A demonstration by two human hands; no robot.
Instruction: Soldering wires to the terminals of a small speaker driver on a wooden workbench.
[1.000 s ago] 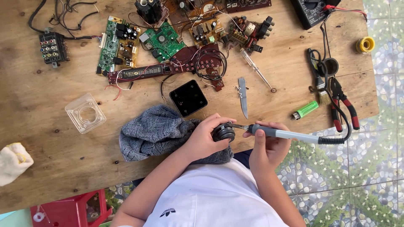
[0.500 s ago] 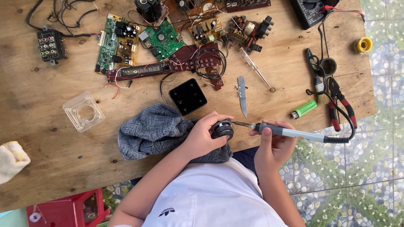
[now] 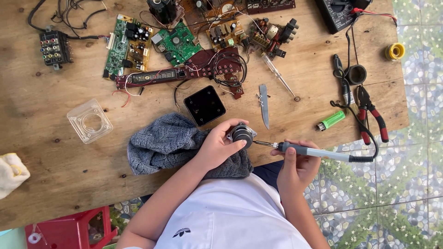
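Left hand point(image 3: 220, 146) grips a small round speaker point(image 3: 242, 134) at the table's point(image 3: 46, 184) near edge, over a grey cloth point(image 3: 164, 143), tilted so its side faces the iron, likely to steady it. Right hand point(image 3: 295, 167) closes around a soldering iron point(image 3: 314, 152), thumb on top, tip touching the speaker's side. Left forearm angles across the torso, wrist bent; right elbow is tucked in. A knife point(image 3: 264, 105) and lighter point(image 3: 331, 120) lie nearby.

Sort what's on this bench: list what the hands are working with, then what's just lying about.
In hand:
left hand gripping small round speaker
right hand holding soldering iron, tip at the speaker
grey cloth beneath

Lying about:
green circuit boards
knife blade
green lighter
red-handled pliers
solder spool
clear plastic case
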